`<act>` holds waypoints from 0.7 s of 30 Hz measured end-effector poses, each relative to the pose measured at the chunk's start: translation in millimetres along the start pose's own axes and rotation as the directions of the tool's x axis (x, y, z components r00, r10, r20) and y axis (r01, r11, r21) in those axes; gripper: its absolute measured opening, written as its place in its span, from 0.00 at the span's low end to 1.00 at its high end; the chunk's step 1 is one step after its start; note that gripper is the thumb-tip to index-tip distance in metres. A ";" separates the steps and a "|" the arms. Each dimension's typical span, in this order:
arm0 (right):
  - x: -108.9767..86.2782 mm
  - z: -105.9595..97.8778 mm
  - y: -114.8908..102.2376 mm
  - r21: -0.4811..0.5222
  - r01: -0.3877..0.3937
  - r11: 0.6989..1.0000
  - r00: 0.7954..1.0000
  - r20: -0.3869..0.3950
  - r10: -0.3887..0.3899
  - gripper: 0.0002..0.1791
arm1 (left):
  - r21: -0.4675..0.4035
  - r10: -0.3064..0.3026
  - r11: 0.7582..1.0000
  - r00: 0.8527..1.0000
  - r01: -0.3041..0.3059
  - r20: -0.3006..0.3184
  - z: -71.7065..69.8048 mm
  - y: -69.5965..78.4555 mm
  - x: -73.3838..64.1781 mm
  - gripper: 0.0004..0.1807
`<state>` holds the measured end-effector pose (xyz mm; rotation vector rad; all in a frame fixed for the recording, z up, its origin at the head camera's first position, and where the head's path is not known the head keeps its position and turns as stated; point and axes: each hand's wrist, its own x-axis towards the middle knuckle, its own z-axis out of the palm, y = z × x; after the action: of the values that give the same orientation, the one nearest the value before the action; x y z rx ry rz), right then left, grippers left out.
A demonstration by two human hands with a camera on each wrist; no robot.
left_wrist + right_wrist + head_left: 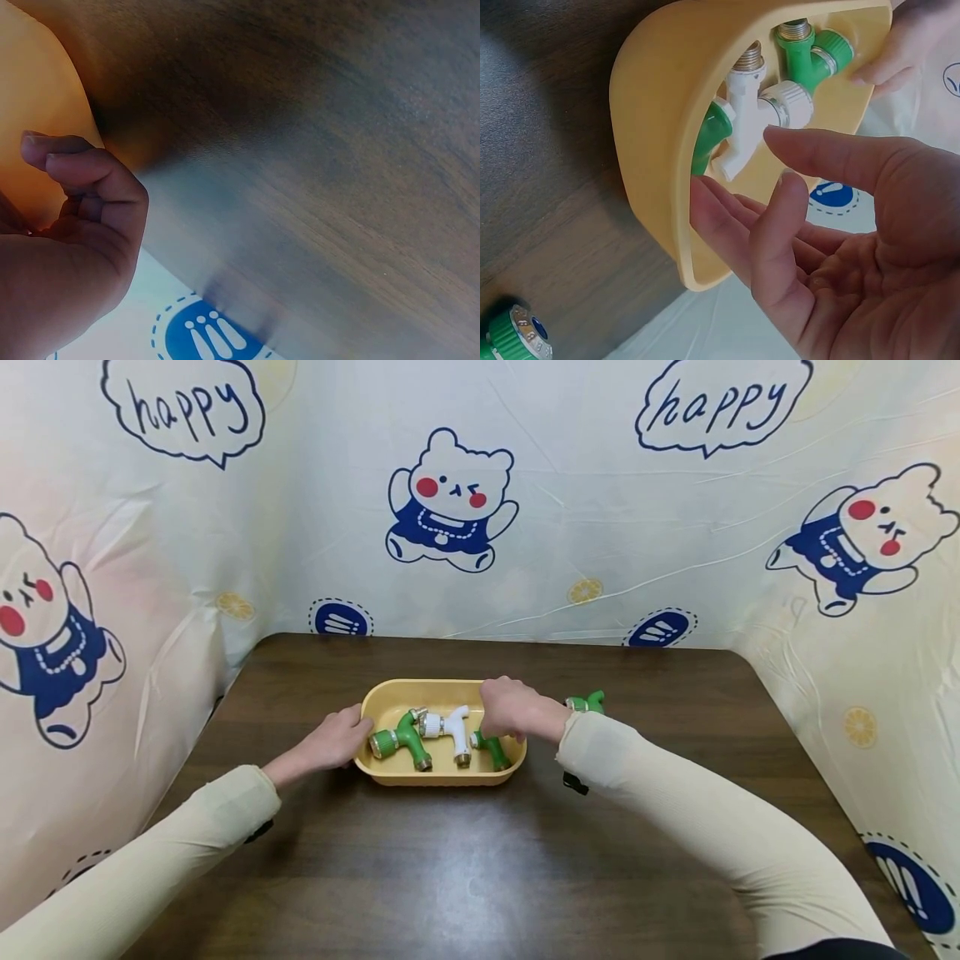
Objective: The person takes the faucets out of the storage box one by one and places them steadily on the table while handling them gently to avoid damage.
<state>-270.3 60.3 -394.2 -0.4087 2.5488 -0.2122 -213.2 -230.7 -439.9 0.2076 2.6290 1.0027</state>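
Observation:
A yellow tray [442, 779] holds a green tap [405, 739], a white tap [452, 733] and a second green tap [493, 753]. My left hand [341, 739] grips the tray's left end; curled fingers [90, 161] show against its wall in the left wrist view. Over the tray's right end is my right hand [513, 708], partly covering the second green tap. In the right wrist view, its thumb and fingers [720, 221] stand apart with nothing between them. The fingertips are close to the second green tap [712, 135]; whether they touch is unclear.
Another green tap [588, 702] lies on the brown wooden table [450, 860], right of the tray and partly behind the right wrist. A printed curtain [570, 527] with bear drawings surrounds the table's back and sides.

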 end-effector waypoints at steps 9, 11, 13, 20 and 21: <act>-37.2 -12.4 -20.0 -0.035 0.004 0.999 1.000 -0.023 -0.004 0.01 | 0.005 -0.004 1.000 1.000 0.004 -0.002 1.0 -2.2 1.5 0.22; -38.6 -12.0 -20.5 -0.037 0.008 0.999 1.000 -0.024 -0.009 0.03 | 0.005 -0.002 1.000 1.000 0.002 0.000 0.8 -2.3 1.4 0.22; -37.1 -11.0 -20.3 -0.040 0.011 0.999 1.000 -0.021 -0.012 0.04 | 0.007 -0.004 1.000 1.000 0.004 0.001 0.7 -2.3 1.4 0.22; -30.1 -7.4 -18.9 -0.032 -0.001 0.999 1.000 -0.004 0.001 0.05 | 0.004 0.008 1.000 1.000 -0.008 -0.004 1.1 -1.2 0.8 0.22; -29.7 -7.1 -19.2 -0.031 -0.002 1.000 1.000 -0.001 0.002 0.05 | 0.003 0.009 1.000 1.000 -0.009 -0.005 1.0 -0.8 0.5 0.22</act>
<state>-245.5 52.5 -369.2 -0.4186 2.5558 -0.1719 -213.3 -230.6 -441.3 0.2187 2.6365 1.0034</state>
